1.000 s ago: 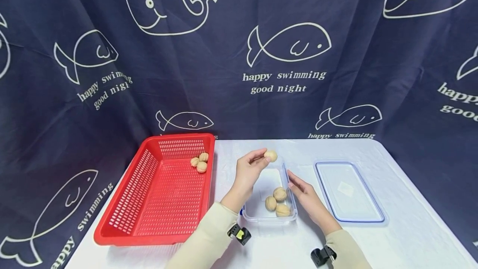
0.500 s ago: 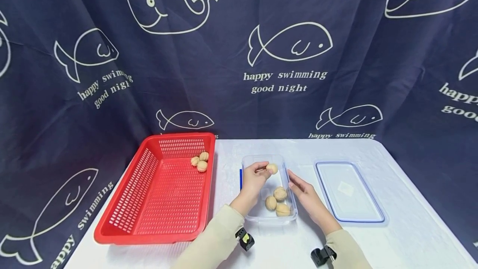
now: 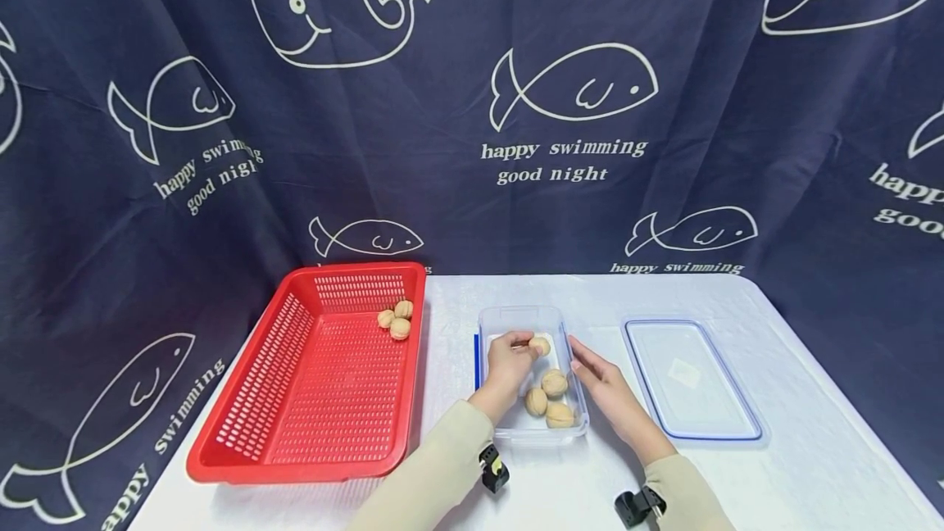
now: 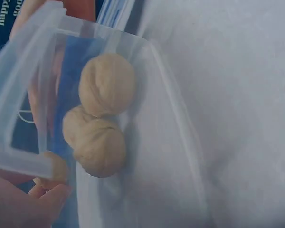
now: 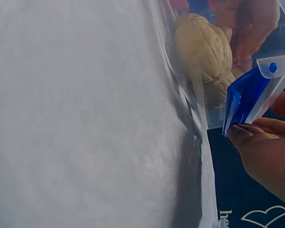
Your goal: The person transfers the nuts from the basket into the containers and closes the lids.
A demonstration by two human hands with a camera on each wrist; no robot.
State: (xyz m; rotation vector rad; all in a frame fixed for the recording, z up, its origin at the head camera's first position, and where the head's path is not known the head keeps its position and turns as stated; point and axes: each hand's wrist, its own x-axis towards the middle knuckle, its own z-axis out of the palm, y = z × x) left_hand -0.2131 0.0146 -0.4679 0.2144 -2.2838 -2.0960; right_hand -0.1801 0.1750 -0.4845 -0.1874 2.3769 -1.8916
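We lower the walnut [image 3: 541,344], pinched in the left hand [image 3: 509,357], into the clear box [image 3: 488,333] beside three others (right hand [image 3: 601,383] flat-fingered, steadying the box wall); let go low.

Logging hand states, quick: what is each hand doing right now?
Left hand: pinches a walnut inside the clear container.
Right hand: fingers straight against the container's right side, holding nothing.

Clear glossy plastic container [image 3: 483,326] with blue clips; walnuts [image 3: 549,400] matt, rough-shelled. Red perforated plastic basket [image 3: 243,400], lower left. Surface [image 3: 796,465] covered in white matt cloth; backdrop [image 3: 442,105] of navy printed cloth.
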